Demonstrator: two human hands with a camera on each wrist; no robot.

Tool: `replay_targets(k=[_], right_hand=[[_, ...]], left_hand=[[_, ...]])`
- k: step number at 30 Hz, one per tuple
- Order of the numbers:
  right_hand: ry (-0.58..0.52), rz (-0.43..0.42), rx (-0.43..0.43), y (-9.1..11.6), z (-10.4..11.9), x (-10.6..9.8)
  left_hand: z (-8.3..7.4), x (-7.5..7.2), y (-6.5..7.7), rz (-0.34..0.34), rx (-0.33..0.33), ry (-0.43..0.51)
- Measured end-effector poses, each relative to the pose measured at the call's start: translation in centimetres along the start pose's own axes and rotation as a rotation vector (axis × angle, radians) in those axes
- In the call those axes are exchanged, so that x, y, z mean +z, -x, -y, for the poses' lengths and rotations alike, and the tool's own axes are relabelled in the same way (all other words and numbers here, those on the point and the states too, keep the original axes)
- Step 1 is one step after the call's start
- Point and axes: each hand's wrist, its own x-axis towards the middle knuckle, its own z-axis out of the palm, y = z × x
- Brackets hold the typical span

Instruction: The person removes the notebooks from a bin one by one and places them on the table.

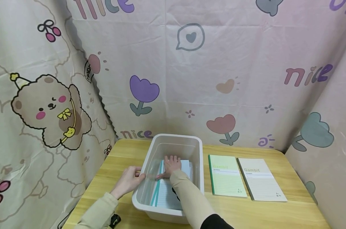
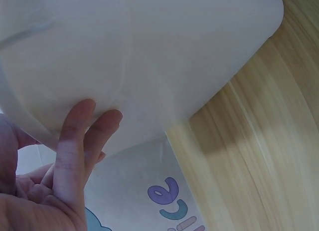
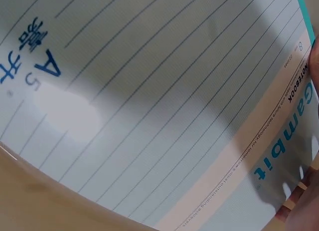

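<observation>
A white plastic bin (image 1: 178, 137) stands on the table, holding blue lined notebooks (image 1: 168, 195) that overlap one another. My left hand (image 1: 129, 181) pinches the bin's left rim, thumb at the top edge. In the left wrist view, two fingers of the left hand (image 2: 75, 161) lie along the bin's outer wall (image 2: 164, 56). Inside the bin, my right hand (image 1: 173, 167) rests spread on the top notebook near its far end. The right wrist view shows that notebook's cover (image 3: 149, 101) close up, reading "Gambit", with fingertips (image 3: 294, 196) at its edge.
Right of the bin, a green notebook (image 1: 227, 176) and a grey-white notebook (image 1: 261, 179) lie side by side on the wooden table (image 1: 299, 210). A printed cloth (image 1: 184, 79) hangs behind the table and along both sides.
</observation>
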Motion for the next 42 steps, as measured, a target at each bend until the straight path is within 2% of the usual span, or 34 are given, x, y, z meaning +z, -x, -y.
replay_targets(k=[14,27,35,42], right_hand=[[-0.024,-0.048,-0.068,-0.2,-0.4,0.1],[-0.042,-0.059,-0.084,-0.3,-1.0,-0.6],[-0.047,-0.180,-0.076,-0.4,-1.6,-1.9],[-0.030,-0.232,-0.088,-0.7,-1.5,-2.8]], left_hand=[[-0.1,0.1,0.1,0.005,-0.016,0.018],[-0.1,0.1,0.2,0.016,-0.021,0.027],[-0.1,0.0,0.0,0.015,0.002,0.028],[-0.1,0.1,0.2,0.002,-0.008,0.015]])
